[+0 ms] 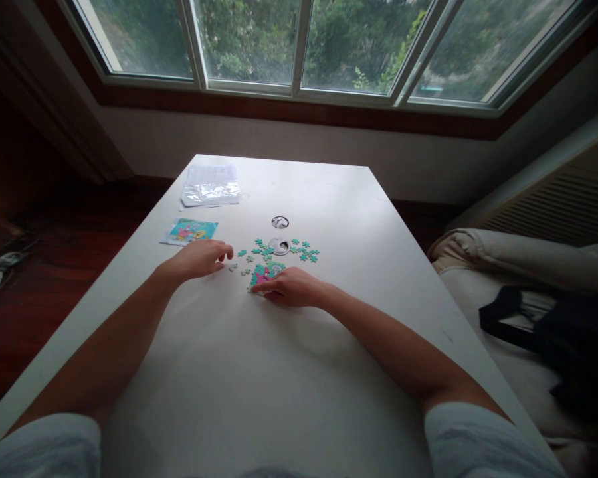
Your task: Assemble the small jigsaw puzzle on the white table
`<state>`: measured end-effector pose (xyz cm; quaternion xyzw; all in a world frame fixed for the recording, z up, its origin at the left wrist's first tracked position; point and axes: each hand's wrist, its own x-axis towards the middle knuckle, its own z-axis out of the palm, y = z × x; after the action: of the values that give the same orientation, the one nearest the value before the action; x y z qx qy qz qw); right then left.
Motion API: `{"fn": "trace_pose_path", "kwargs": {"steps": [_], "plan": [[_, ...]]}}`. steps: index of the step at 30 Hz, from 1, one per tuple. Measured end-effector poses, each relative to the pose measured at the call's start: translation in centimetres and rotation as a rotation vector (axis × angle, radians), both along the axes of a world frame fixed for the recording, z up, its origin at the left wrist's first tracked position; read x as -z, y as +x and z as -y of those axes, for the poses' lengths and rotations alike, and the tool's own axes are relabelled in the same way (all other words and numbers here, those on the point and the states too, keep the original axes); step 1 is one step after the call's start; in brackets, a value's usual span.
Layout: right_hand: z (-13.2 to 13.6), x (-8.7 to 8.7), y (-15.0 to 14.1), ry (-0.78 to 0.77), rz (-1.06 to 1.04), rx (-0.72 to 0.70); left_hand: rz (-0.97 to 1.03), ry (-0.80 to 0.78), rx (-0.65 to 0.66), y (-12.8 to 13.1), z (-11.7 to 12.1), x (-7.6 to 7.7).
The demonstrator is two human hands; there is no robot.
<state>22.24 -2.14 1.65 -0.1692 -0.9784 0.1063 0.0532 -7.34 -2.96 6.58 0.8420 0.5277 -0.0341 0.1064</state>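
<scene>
A partly joined jigsaw puzzle (266, 273) with a pink and green picture lies on the white table (219, 372). My right hand (295, 287) rests over its lower right side, the index finger stretched to the puzzle's lower left corner. It covers part of the picture. To the left, my left hand (204, 258) hovers at the table with fingers loosely bent and apart, beside a few loose puzzle pieces (233, 267). Nothing shows between its fingers. Several green puzzle pieces (303, 251) are scattered beyond the puzzle, around a round metal-looking disc (280, 246).
A colourful picture packet (192, 230) lies just beyond my left hand. Farther back is a clear plastic bag (211, 186). Another round insert (280, 222) sits in the tabletop. A pale sofa (478, 299) with a dark bag (573, 338) stands on the right; windows are ahead.
</scene>
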Motion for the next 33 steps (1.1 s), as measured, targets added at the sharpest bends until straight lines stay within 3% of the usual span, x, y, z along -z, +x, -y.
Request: {"fn": "trace_pose_path", "kwargs": {"steps": [10,17,24,29,33], "plan": [[0.0,-0.1,0.0,0.0,0.043,0.012,0.043,-0.061,0.059,1.2,0.0,0.9],[0.0,-0.2,-0.1,-0.006,0.054,0.013,0.051,-0.095,-0.051,2.4,0.8,0.8],[0.1,-0.4,-0.1,-0.001,0.064,0.019,0.118,-0.232,0.045,4.0,1.8,0.1],[0.0,-0.3,-0.1,-0.001,0.058,0.021,0.052,-0.13,0.105,4.0,1.8,0.6],[0.0,-0.1,-0.1,0.003,0.06,0.02,-0.009,-0.075,0.058,4.3,2.1,0.7]]}}
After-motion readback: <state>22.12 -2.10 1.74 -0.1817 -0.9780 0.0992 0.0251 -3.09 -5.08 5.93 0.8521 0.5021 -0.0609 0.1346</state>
